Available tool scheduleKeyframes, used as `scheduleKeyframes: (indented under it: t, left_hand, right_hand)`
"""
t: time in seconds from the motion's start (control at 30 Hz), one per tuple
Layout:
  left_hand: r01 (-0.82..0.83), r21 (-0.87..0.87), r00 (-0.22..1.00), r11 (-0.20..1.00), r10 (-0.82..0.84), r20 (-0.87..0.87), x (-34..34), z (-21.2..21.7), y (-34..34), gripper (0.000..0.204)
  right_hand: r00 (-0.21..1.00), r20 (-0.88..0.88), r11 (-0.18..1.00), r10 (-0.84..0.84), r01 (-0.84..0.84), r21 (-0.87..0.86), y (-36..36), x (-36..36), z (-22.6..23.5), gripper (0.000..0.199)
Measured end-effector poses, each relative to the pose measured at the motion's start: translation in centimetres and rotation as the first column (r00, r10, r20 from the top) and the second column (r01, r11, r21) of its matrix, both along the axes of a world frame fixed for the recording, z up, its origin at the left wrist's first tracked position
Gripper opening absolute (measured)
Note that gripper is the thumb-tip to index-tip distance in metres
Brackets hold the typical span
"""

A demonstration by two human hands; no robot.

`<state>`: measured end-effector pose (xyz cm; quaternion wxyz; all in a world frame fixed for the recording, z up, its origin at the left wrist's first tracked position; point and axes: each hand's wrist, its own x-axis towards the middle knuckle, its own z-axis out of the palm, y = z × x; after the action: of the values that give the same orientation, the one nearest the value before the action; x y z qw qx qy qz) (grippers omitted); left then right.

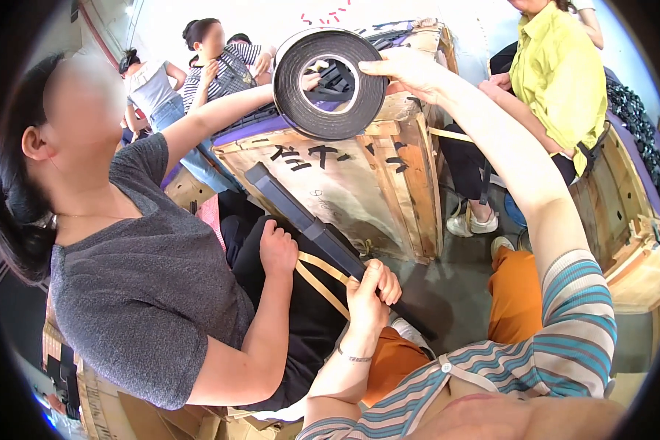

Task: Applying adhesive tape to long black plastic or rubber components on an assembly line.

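My right hand (407, 73) reaches far out and grips the near rim of a wide roll of black tape (330, 126), fingers at its pale core. The roll stands on edge at the top middle. Lower down, my left hand (370, 292) is wrapped around a long black bar (290, 205), which slants from upper left to lower right. A thin yellow band (323, 265) passes close to my left hand. At the left, a person in a dark grey top (136, 271) stretches one arm behind the roll; that person's other hand (279, 249) is closed beside the bar.
Beyond the bar stands a wooden crate (330, 191) with dark marks on its side and black parts on top. Another wooden crate (616, 235) with dark pieces is at the right, near a seated person in yellow (561, 81). More people stand at the back left.
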<state>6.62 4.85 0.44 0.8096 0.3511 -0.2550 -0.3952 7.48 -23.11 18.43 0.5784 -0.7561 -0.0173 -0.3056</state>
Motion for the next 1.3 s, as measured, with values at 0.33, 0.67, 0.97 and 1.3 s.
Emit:
scheduleKeyframes:
  t: [0.33,0.67,0.97,1.3]
  left_hand:
    - [-0.069,0.049,0.993,0.996,0.065,0.096,-0.9,0.7,-2.2,0.034]
    - [-0.040,0.098,0.998,0.994,0.045,-0.051,-1.0,0.5,-4.1,0.035]
    - [-0.068,0.075,0.998,0.995,0.067,0.018,-1.6,0.5,-4.8,0.032]
    - [-0.122,0.046,0.992,0.991,0.123,-0.018,-1.6,-0.4,-6.6,0.026]
  right_hand:
    - [0.999,-0.026,0.998,0.027,-0.026,0.057,-0.1,-3.0,-1.8,0.033]
    - [0.998,-0.045,0.990,0.046,-0.039,0.139,-0.8,-5.6,-3.7,0.029]
    - [0.990,-0.118,0.978,0.074,-0.048,0.204,0.4,-8.7,-8.2,0.032]
    - [0.962,-0.078,0.852,0.262,-0.192,0.488,-0.7,-12.4,-16.4,0.023]
